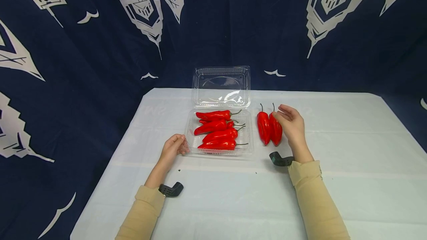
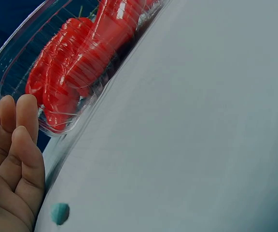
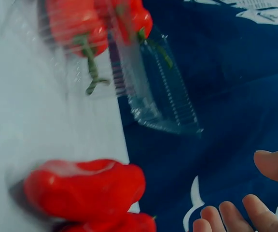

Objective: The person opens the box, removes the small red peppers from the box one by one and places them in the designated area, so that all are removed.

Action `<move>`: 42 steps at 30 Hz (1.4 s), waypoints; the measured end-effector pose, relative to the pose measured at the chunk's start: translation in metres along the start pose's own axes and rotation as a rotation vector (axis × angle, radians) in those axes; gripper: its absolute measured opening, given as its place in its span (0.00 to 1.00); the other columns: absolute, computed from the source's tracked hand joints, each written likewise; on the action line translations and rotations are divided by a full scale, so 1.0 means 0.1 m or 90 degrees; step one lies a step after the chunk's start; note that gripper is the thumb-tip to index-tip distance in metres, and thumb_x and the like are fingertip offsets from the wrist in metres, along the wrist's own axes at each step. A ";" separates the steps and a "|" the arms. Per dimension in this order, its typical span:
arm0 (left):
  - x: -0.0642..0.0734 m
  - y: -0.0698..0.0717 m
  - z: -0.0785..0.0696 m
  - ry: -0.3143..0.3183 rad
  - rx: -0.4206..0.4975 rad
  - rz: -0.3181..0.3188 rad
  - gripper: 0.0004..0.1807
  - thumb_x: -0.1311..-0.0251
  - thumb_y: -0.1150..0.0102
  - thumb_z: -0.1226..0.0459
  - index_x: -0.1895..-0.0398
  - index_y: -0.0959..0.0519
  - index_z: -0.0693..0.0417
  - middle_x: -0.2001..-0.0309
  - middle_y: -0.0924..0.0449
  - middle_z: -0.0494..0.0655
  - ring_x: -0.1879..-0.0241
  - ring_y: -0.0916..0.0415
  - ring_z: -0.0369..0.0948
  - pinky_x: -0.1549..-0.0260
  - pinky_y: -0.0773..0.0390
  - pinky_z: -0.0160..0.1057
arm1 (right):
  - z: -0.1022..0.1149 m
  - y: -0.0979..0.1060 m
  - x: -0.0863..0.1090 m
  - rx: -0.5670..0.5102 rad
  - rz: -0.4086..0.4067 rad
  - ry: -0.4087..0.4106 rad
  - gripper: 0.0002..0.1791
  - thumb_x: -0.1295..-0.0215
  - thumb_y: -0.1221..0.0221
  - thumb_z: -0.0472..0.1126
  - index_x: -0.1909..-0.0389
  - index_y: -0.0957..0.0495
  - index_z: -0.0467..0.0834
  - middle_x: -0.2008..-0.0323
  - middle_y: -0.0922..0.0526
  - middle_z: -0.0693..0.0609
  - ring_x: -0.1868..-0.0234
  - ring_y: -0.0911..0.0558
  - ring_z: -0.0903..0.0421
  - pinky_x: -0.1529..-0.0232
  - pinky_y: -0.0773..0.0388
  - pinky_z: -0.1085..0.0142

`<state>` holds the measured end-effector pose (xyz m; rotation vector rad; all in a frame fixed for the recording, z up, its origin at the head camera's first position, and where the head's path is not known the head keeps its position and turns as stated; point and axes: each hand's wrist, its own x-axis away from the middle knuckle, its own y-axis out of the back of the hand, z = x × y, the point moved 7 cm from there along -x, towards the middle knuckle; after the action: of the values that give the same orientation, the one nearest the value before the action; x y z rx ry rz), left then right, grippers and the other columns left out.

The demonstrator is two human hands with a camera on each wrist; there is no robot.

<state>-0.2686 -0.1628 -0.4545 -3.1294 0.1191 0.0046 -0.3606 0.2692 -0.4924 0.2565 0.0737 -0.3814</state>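
A clear plastic clamshell box (image 1: 247, 136) lies on the table with its lid (image 1: 221, 80) folded back. Several red chili peppers (image 1: 219, 135) with green stems lie in it, stems to the right. My left hand (image 1: 174, 146) is at the box's left edge; in the left wrist view its fingers (image 2: 27, 113) are fairly straight beside the plastic wall. To the right of the box, two more red peppers (image 1: 264, 127) lie side by side, stems away from me. Just above the right-hand one hovers my right hand (image 1: 293, 124), thumb and fingers apart with nothing between them in the right wrist view.
A white cloth covers the table (image 1: 350, 140). Behind it hangs a dark blue curtain (image 1: 213, 40) with white building and bird prints. Small dark specks (image 1: 179, 170) lie on the cloth near the box. Each wrist wears a black camera mount (image 1: 171, 189).
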 end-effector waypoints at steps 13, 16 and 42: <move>0.00 0.00 0.00 0.003 -0.001 -0.001 0.08 0.30 0.57 0.68 0.67 0.31 0.63 0.75 0.28 0.46 0.77 0.25 0.36 0.77 0.27 0.31 | 0.55 -0.14 0.29 -0.087 0.110 0.074 0.29 0.42 0.36 0.49 0.39 0.31 0.48 0.43 0.25 0.49 0.45 0.24 0.54 0.48 0.27 0.68; 0.00 0.00 -0.01 0.001 -0.001 -0.002 0.09 0.30 0.57 0.68 0.67 0.31 0.63 0.75 0.28 0.46 0.77 0.25 0.36 0.77 0.27 0.31 | 0.99 -0.16 0.58 -0.090 0.141 0.070 0.29 0.40 0.37 0.45 0.39 0.31 0.41 0.43 0.26 0.44 0.45 0.24 0.51 0.46 0.28 0.65; 0.00 0.00 0.00 -0.001 -0.002 -0.003 0.09 0.30 0.57 0.68 0.67 0.30 0.64 0.75 0.27 0.46 0.77 0.25 0.36 0.77 0.27 0.31 | 1.38 -0.72 1.11 -0.033 0.372 0.091 0.27 0.44 0.36 0.34 0.43 0.31 0.33 0.45 0.26 0.35 0.45 0.25 0.39 0.46 0.28 0.60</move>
<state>-0.2688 -0.1630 -0.4542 -3.1328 0.1129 0.0060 -0.2816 0.1282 -0.3891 0.2414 0.1443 0.2199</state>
